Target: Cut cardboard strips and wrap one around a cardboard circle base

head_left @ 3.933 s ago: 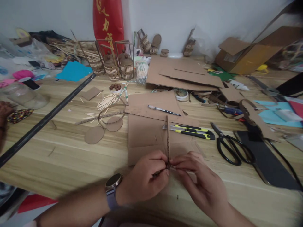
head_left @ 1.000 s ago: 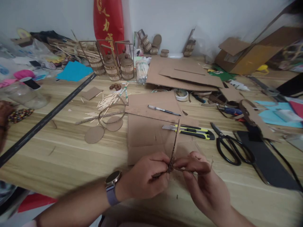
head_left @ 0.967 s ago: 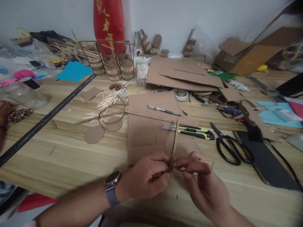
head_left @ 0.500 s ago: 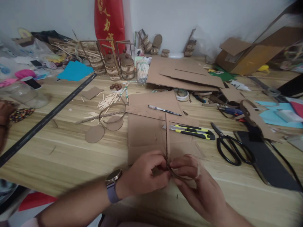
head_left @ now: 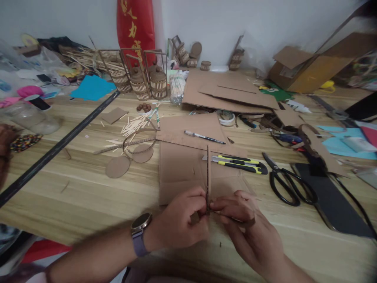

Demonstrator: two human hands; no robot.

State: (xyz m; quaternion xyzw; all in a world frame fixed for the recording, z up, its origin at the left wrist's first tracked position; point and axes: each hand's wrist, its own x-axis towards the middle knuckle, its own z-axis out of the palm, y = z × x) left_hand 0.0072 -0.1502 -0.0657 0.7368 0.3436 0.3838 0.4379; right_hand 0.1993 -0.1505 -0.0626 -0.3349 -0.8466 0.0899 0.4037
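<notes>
A narrow cardboard strip (head_left: 207, 173) stands on its edge and runs away from me over a flat cardboard sheet (head_left: 181, 165). My left hand (head_left: 187, 218), below a wristwatch, pinches the strip's near end between thumb and fingers. From the right, my right hand (head_left: 247, 228) grips the same end, with a bent part of the strip lying along its fingers. The fingertips of both hands nearly meet. Just beyond them lie a yellow-black utility knife (head_left: 240, 163) with its blade out and a pen (head_left: 204, 137).
Black-handled scissors (head_left: 287, 182) and a dark phone (head_left: 332, 204) lie at right. Cardboard discs (head_left: 118, 167), small sticks (head_left: 135, 125) and a dark strip (head_left: 61, 145) are at left. Small lidded baskets (head_left: 140, 84) stand behind. Another person's hand (head_left: 7, 135) is at far left.
The strip's near end, curved between my hands before, now bends sharply at my right fingertips. My right fingers have folded over it; my left hand has shifted slightly.
</notes>
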